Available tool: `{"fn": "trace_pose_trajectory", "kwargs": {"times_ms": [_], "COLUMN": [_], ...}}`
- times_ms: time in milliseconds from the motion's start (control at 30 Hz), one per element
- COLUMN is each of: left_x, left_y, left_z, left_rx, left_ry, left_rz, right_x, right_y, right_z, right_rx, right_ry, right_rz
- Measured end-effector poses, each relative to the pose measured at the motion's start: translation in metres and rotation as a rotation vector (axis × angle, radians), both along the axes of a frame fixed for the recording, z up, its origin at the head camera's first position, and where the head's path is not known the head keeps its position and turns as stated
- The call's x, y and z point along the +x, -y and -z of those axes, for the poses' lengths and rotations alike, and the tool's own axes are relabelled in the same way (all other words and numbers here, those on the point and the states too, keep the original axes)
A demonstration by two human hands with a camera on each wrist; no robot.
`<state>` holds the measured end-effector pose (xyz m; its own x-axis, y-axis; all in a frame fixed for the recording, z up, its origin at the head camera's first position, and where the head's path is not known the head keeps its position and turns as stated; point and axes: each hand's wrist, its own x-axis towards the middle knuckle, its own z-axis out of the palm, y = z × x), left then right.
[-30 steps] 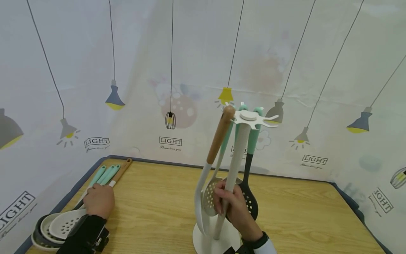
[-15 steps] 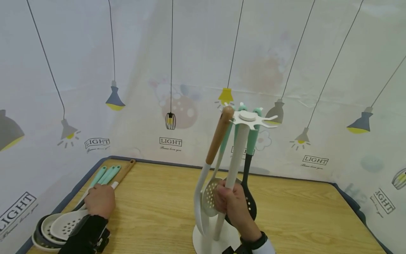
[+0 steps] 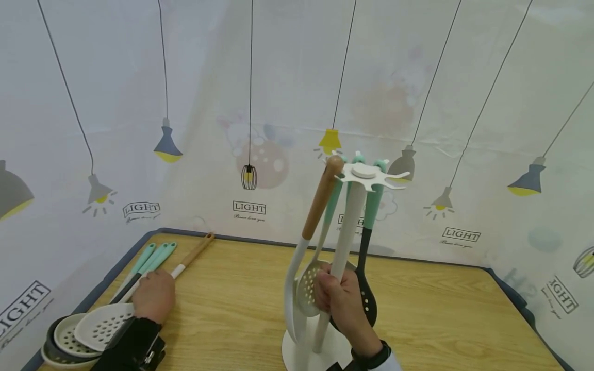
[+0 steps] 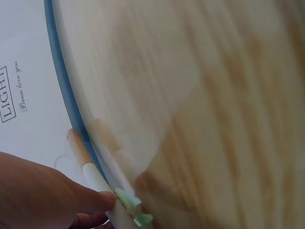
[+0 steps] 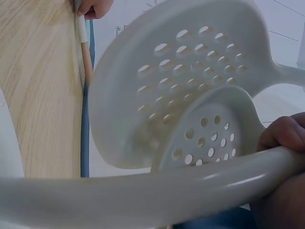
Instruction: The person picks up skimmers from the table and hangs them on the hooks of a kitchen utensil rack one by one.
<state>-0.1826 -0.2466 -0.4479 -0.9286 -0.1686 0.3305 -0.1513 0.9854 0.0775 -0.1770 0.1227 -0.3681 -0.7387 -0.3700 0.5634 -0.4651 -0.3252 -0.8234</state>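
Observation:
My left hand (image 3: 155, 296) pinches the white shaft of a wooden-handled slotted spoon (image 3: 197, 251) at the table's left side. Its perforated white head (image 3: 103, 325) appears to lie on a stack of other heads; the hand hides part of the shaft. In the left wrist view, the thumb presses that white shaft (image 4: 95, 177). With curled fingers, my right hand (image 3: 341, 304) grips the pole of a white utensil stand (image 3: 346, 232). From its hooks hang a wooden-handled white utensil (image 3: 320, 201), a black slotted spoon (image 3: 365, 288) and a pale slotted spoon (image 3: 308, 288), among others.
Several mint-handled utensils (image 3: 158, 256) lie beside my left hand, their heads nested at the near left. The wooden table (image 3: 223, 309) has a dark blue edge (image 3: 260, 239). Behind it hangs a lamp-patterned cloth (image 3: 287, 103).
My left hand has shifted slightly right, drawing the wooden handle away from the mint handles and farther along the table. The right hand stays on the pole; the stand barely moves.

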Motion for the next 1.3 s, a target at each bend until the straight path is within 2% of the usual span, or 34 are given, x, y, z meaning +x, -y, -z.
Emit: {"fn": "trace_pose_trajectory", "kwargs": {"times_ms": [100, 267, 433, 633, 733, 933, 1133, 1300], "left_x": [-0.001, -0.001, 0.001, 0.002, 0.002, 0.003, 0.006, 0.009], "left_y": [-0.002, -0.001, -0.002, -0.012, -0.018, -0.029, -0.04, -0.048], "left_z": [0.001, 0.004, -0.003, -0.015, -0.021, -0.034, -0.042, -0.05], "left_rx": [-0.004, -0.024, -0.016, -0.033, -0.03, 0.036, 0.06, 0.056], "left_ry": [-0.022, -0.114, -0.087, -0.128, -0.151, -0.13, -0.121, -0.164], "left_rz": [0.022, 0.118, 0.176, 0.181, 0.18, 0.184, 0.205, 0.231], "right_x": [0.002, 0.006, 0.011, 0.016, 0.018, 0.02, 0.023, 0.026], "right_y": [0.001, 0.005, 0.011, 0.015, 0.018, 0.022, 0.027, 0.03], "right_z": [0.0, -0.001, -0.002, -0.002, -0.002, -0.001, -0.001, -0.002], "right_rx": [-0.006, -0.006, 0.035, 0.036, 0.027, 0.018, 0.061, 0.082], "right_ry": [0.012, 0.031, 0.038, 0.09, 0.082, 0.027, 0.039, 0.065], "right_rz": [0.013, 0.083, 0.221, 0.303, 0.316, 0.343, 0.422, 0.471]}}
